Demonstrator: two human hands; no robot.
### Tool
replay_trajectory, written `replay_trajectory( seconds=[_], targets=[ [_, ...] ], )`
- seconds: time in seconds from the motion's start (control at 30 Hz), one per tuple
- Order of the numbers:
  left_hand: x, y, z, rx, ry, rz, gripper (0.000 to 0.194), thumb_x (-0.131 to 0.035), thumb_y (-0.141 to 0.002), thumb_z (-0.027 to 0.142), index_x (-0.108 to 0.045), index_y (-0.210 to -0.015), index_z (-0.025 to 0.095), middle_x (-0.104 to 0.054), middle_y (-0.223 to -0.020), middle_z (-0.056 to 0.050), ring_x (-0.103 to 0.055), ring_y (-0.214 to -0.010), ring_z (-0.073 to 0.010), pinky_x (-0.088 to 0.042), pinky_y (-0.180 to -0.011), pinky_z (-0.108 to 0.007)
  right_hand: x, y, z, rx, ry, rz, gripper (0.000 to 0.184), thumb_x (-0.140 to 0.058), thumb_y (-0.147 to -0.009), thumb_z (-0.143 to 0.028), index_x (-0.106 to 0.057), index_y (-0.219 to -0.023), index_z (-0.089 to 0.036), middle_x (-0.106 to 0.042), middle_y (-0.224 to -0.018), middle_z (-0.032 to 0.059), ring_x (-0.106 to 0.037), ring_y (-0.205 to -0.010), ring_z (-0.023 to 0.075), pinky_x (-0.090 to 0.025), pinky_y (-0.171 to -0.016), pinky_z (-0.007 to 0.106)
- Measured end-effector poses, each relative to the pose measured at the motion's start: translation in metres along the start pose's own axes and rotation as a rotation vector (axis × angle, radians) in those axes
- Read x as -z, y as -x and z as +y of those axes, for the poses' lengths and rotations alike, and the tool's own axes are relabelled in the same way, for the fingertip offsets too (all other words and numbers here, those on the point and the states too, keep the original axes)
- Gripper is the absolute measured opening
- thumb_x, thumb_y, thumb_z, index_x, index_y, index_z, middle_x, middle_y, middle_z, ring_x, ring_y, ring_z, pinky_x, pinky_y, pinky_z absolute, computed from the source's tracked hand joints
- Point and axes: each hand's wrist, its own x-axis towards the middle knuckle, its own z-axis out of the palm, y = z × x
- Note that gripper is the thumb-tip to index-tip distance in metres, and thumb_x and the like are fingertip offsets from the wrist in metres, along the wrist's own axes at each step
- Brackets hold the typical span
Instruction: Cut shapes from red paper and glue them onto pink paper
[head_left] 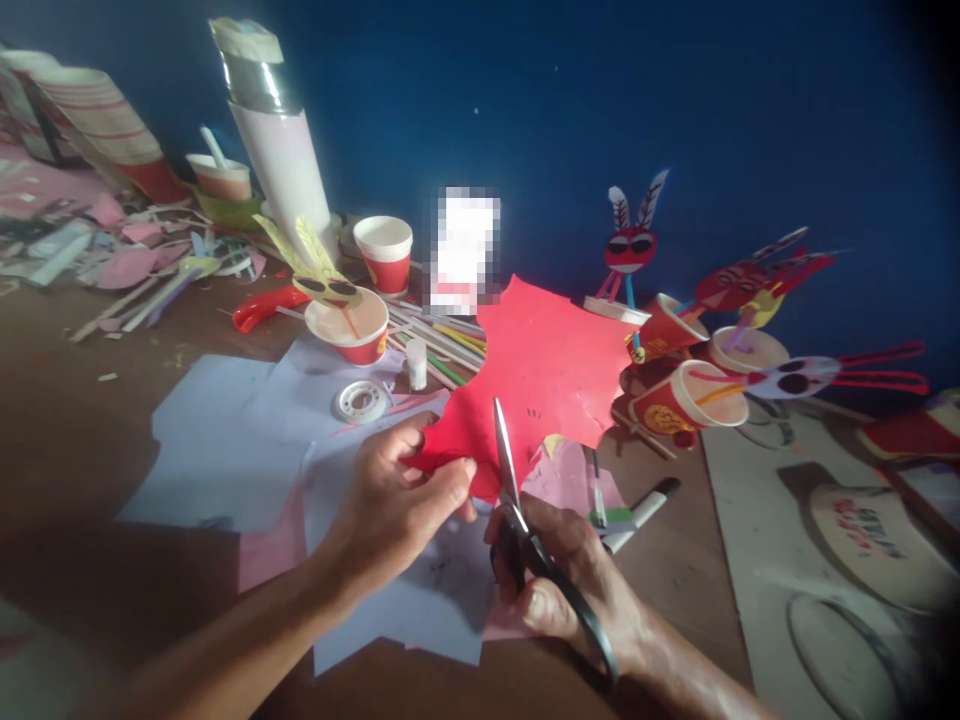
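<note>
A sheet of red paper (pixel 555 360) with a jagged, cut outline is held up above the table. My left hand (pixel 405 505) pinches its lower left part between thumb and fingers. In my right hand (pixel 574 575) is a pair of scissors (pixel 506 450) with black handles, the fingers wrapped round the loops. The blades point up and away from me at the paper's lower edge. They look nearly closed, and I cannot tell whether paper lies between them. Beneath the hands lie sheets of pale blue paper (pixel 217 440) and some pink paper (pixel 270 545).
Paper cups with paper faces stand at right, one a cup (pixel 667 395), and another cup (pixel 352 345) at left. Behind are a white thermos (pixel 281 170), thin sticks (pixel 457 340) and a roll of tape (pixel 361 401). Paper scraps (pixel 135 265) heap at far left. A marker (pixel 641 515) lies right.
</note>
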Motion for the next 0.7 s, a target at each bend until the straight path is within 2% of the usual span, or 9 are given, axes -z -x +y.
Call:
replay_trajectory(
  seconds=[0.17,0.5,0.6,0.7],
  targets=[
    [0.002,-0.001,0.003,-0.014,-0.032,-0.024,0.002,-0.062,-0.065,0.017,-0.062,-0.066,0.016,-0.063,-0.042,0.0,-0.058,-0.04,-0.0121,-0.041,-0.041,-0.018,0.0,0.0,0.0,-0.021,-0.041,0.0,0.058,-0.061,-0.071,-0.065,-0.056,-0.097,-0.013,-0.053,-0.065,0.0002,-0.042,-0.055,0.0109,-0.032,-0.049,0.024],
    [0.003,0.0,0.004,0.025,-0.054,-0.017,0.008,-0.064,-0.067,0.02,-0.064,-0.074,0.015,-0.063,-0.043,0.0,-0.056,-0.041,-0.011,-0.038,-0.041,-0.017,-0.001,0.002,0.003,-0.014,-0.08,0.018,0.053,-0.062,-0.072,-0.062,-0.055,-0.096,-0.015,-0.051,-0.064,-0.0005,-0.042,-0.056,0.0113,-0.031,-0.049,0.023],
    [0.004,-0.003,-0.003,0.038,0.012,-0.045,0.012,-0.066,-0.069,0.026,-0.063,-0.073,0.015,-0.063,-0.045,0.0,-0.057,-0.044,-0.0121,-0.043,-0.046,-0.02,-0.002,0.0,0.004,0.007,-0.084,0.037,0.051,-0.063,-0.072,-0.06,-0.055,-0.095,-0.015,-0.052,-0.065,0.0001,-0.042,-0.056,0.0111,-0.032,-0.049,0.023],
    [0.004,-0.007,-0.01,0.073,0.174,-0.113,0.021,-0.068,-0.069,0.034,-0.06,-0.077,0.016,-0.064,-0.052,0.0,-0.058,-0.047,-0.0134,-0.047,-0.051,-0.024,-0.002,-0.002,0.004,0.044,-0.103,0.059,0.051,-0.063,-0.073,-0.059,-0.056,-0.095,-0.014,-0.053,-0.065,0.0,-0.042,-0.055,0.0106,-0.032,-0.05,0.023]
  ],
)
